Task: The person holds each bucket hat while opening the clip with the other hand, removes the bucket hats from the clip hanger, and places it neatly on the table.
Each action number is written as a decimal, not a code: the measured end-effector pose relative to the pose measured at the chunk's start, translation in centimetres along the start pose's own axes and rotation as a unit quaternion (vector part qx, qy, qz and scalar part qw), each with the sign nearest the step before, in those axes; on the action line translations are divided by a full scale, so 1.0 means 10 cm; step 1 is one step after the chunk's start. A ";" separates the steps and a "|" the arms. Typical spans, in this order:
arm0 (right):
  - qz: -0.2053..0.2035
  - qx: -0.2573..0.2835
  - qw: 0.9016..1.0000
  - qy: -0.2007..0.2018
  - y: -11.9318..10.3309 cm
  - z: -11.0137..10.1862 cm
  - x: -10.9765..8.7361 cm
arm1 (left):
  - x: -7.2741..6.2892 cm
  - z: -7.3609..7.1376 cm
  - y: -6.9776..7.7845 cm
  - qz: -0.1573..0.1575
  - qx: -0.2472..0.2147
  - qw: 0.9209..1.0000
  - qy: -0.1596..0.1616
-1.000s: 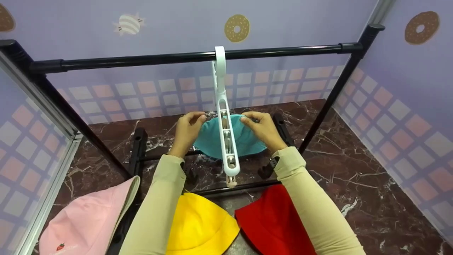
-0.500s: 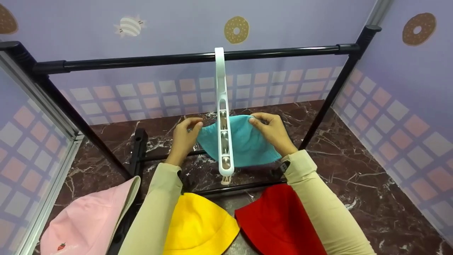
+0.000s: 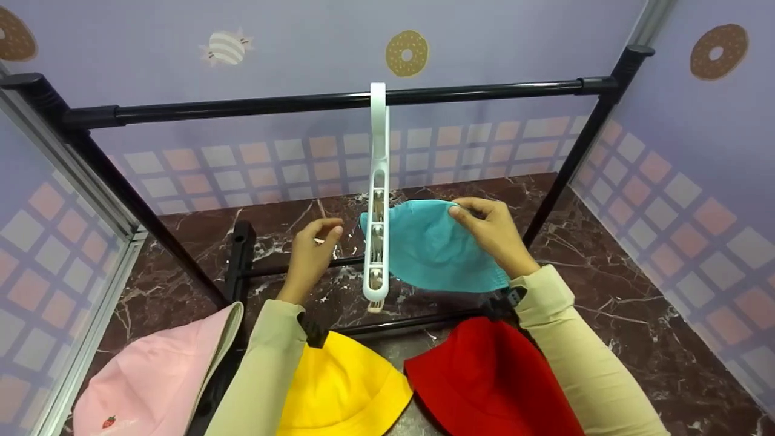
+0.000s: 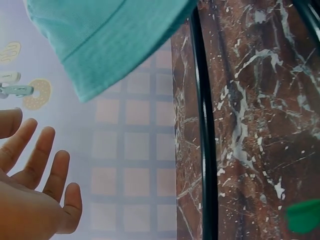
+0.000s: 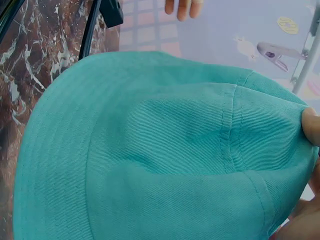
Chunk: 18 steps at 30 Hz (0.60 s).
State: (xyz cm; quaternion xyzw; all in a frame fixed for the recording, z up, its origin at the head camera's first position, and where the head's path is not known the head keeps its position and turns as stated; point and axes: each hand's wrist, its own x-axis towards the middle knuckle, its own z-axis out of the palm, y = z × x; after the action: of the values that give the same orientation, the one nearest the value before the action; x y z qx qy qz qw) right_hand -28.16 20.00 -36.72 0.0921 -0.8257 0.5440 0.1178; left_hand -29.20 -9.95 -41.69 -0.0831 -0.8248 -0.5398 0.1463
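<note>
My right hand (image 3: 493, 233) pinches the crown of a teal bucket hat (image 3: 442, 248), thumb in front, the brim hanging below. Up close in the right wrist view the hat (image 5: 165, 145) fills most of the frame, showing its stitched brim and seams. Left of a white multi-slot hanger (image 3: 377, 233), my left hand (image 3: 313, 251) is apart from the hat with nothing in it; the left wrist view shows its fingers (image 4: 42, 155) loosely spread. That hanger hooks over the black rail (image 3: 242, 109) and overlaps the hat's left part in the head view.
A pink bucket hat (image 3: 145, 375) with a strawberry motif lies at front left. Yellow (image 3: 345, 387) and red (image 3: 484, 375) bucket hats lie at the front, partly behind my sleeves. The rack's black posts (image 3: 139, 212) and lower bars stand over dark marble (image 3: 605, 290).
The teal hat has moved right with my right hand, out from behind the hanger. My left hand has come away from the hat, dropping slightly lower and to the left.
</note>
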 end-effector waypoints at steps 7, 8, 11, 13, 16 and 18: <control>0.001 0.000 1.000 0.009 0.00 -0.17 -0.08 | -0.13 0.05 -0.05 0.000 -0.026 1.000 -0.008; 0.001 -0.001 1.000 0.009 0.01 -0.20 -0.10 | -0.15 0.06 -0.05 0.001 -0.028 1.000 -0.011; 0.003 0.003 1.000 0.013 0.01 -0.28 -0.14 | -0.20 0.09 -0.06 0.009 -0.025 1.000 -0.017; 0.005 0.004 1.000 0.015 0.01 -0.34 -0.18 | -0.24 0.11 -0.06 0.010 -0.022 1.000 -0.020; 0.011 0.002 1.000 0.019 0.02 -0.44 -0.24 | -0.27 0.15 -0.07 0.004 -0.009 1.000 -0.026; 0.015 0.002 1.000 0.020 0.03 -0.51 -0.28 | -0.29 0.18 -0.08 -0.008 -0.010 0.999 -0.033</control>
State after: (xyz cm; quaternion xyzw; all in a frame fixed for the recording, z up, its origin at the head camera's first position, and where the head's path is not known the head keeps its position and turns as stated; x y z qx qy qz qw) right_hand -25.07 24.90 -35.81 0.0693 -0.8233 0.5492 0.1256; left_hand -26.93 -8.54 -44.03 -0.0960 -0.8246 -0.5458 0.1139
